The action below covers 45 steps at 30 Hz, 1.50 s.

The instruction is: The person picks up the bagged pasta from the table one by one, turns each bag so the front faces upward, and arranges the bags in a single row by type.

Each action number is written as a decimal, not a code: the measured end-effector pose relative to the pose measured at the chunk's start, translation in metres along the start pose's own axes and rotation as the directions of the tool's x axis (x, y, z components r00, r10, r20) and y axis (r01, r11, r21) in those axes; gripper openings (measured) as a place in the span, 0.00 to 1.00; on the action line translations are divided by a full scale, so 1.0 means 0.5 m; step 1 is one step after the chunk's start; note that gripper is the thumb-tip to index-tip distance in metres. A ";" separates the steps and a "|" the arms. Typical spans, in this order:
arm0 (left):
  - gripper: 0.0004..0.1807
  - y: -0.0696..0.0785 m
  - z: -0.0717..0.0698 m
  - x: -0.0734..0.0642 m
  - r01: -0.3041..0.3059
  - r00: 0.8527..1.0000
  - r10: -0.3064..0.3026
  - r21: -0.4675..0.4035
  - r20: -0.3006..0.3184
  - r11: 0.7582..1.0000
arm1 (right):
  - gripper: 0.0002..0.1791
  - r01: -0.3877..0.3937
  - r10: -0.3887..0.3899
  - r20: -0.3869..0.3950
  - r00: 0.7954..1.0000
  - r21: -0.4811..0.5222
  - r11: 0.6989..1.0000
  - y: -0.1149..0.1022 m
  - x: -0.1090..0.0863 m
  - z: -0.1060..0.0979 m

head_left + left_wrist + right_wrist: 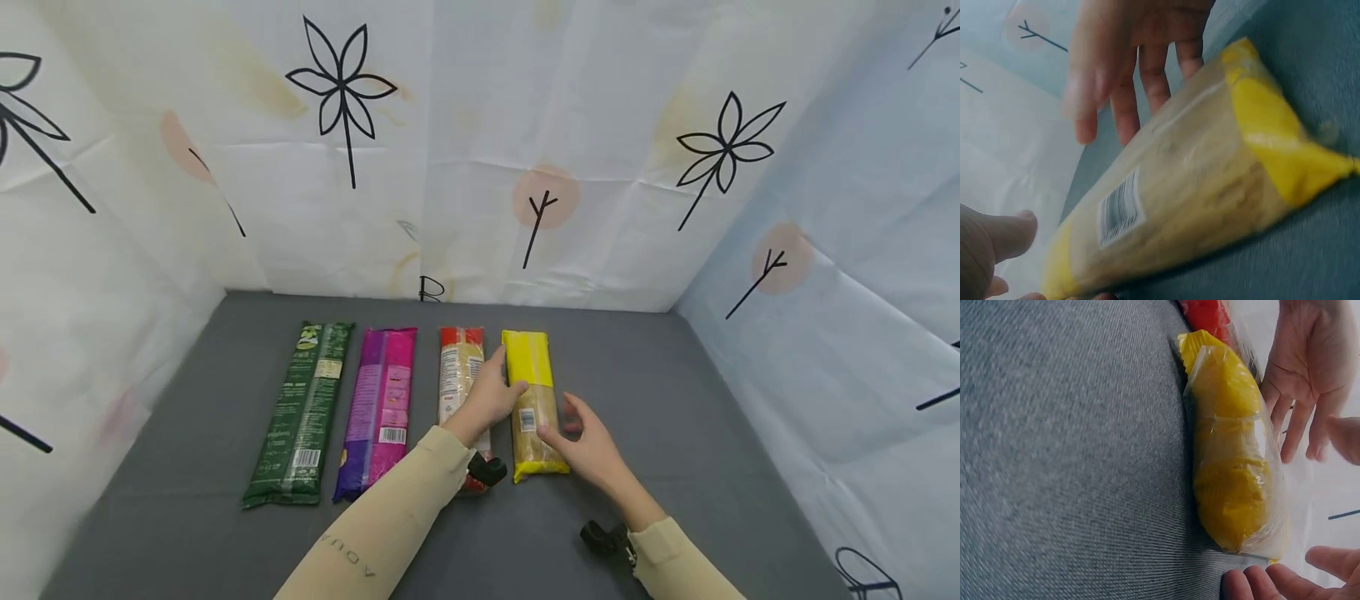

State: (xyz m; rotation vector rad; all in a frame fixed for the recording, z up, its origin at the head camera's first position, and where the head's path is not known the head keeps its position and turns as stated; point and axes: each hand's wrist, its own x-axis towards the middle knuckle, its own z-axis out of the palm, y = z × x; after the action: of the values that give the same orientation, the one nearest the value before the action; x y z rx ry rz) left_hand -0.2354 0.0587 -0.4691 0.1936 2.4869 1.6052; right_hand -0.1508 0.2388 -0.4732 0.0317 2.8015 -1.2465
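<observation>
Yellow-and-clear oblong plastic packet (536, 403) lies on grey cloth (637, 375) between left hand (489, 400) and right hand (594, 450); both thumbs stand apart from fingers.

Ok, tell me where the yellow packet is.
In the head view, the yellow packet lies on the grey tabletop, between the left hand and right hand, just right of the red-topped packet.

Words are illegible; barcodes (1121, 209) mark the green packet (300, 417), pink packet (381, 400) and yellow packet (537, 402).

Between the left fingers (496, 364) and right fingers (580, 406), a packet (536, 404) lies on the table (645, 375); three more packets (380, 400) lie leftward.
</observation>
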 end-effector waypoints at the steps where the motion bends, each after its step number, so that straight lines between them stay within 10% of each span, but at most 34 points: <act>1: 0.43 0.002 0.006 0.000 0.004 1.000 -0.005 0.012 0.011 1.000 | 0.47 -0.004 0.004 0.000 1.000 -0.001 1.000 0.002 0.000 0.000; 17: 0.37 0.013 0.030 0.010 0.094 0.992 -0.116 0.302 0.057 0.949 | 0.51 -0.079 0.077 0.052 0.996 0.041 0.996 0.003 0.011 0.003; 30: 0.40 0.009 0.019 0.017 0.076 0.986 -0.111 0.255 0.125 0.964 | 0.49 -0.153 0.157 0.075 0.985 -0.052 0.987 -0.008 0.008 -0.011; 45: 0.39 -0.016 0.019 0.012 0.109 0.978 -0.123 0.093 0.168 0.990 | 0.34 -0.198 0.142 0.200 0.969 0.294 0.935 -0.010 0.022 0.000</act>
State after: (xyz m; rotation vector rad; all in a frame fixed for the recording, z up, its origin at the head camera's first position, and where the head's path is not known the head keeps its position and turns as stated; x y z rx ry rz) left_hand -0.2391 0.0651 -0.4806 0.1871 2.3866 1.3787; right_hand -0.1618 0.2352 -0.4701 0.1710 2.3718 -1.5501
